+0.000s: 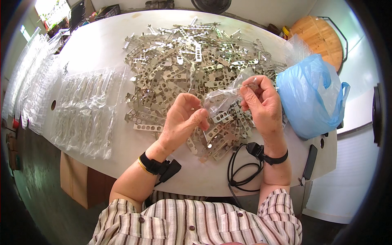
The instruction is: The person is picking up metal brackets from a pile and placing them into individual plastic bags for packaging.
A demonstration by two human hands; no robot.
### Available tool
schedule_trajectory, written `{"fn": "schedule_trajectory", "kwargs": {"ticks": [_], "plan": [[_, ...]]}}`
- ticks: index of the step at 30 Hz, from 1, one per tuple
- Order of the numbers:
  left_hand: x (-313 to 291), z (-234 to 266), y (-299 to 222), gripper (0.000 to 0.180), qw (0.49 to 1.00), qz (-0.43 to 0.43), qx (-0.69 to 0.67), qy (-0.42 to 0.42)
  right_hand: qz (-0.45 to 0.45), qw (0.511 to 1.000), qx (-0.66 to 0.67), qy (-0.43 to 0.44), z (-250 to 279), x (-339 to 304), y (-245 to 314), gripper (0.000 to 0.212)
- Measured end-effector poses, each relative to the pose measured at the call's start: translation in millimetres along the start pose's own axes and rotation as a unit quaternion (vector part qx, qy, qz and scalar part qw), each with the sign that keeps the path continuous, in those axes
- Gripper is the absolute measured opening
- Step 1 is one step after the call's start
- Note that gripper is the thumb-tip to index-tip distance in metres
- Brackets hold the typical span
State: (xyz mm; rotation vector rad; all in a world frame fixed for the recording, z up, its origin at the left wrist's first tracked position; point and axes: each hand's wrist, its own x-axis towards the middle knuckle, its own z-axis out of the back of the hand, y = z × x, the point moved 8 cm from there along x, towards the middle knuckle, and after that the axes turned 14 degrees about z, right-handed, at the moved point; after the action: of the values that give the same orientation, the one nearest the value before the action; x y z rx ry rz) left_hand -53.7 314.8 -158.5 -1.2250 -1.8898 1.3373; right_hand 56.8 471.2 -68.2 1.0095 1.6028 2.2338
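A small clear plastic bag (222, 99) is stretched between both hands above the white table (98, 45). My right hand (261, 104) pinches its upper right edge. My left hand (183, 118) grips its lower left end, fingers curled. Thin metal strips seem to sit inside the bag, though the plastic blurs them. Under and beyond the hands lies a large heap of perforated metal strips (192, 53). Each wrist wears a black band with a small device.
Several filled clear bags (87, 110) lie in rows on the table's left. More clear bags hang at the far left (28, 77). A blue plastic bag (312, 96) bulges at the right. A black cable (241, 171) coils near the front edge. A round wooden tabletop (320, 38) leans behind.
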Motion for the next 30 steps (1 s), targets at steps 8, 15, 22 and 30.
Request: {"fn": "schedule_trajectory", "kwargs": {"ticks": [8,15,22,30], "plan": [[-1,5,4,0.021,0.997,0.066,-0.014,-0.027,0.047,0.999,0.003,-0.017,-6,-3,6,0.010],[-1,6,5,0.022,0.996,0.070,-0.009,-0.046,0.095,0.995,0.012,-0.005,-12,-8,14,0.012],[-1,12,2,0.017,0.997,0.036,-0.036,-0.059,0.129,0.991,-0.023,0.005,-14,-8,17,0.012],[-4,25,-11,0.010,0.992,-0.029,-0.031,-0.121,0.092,0.994,-0.033,0.041,-16,-8,14,0.011]]}}
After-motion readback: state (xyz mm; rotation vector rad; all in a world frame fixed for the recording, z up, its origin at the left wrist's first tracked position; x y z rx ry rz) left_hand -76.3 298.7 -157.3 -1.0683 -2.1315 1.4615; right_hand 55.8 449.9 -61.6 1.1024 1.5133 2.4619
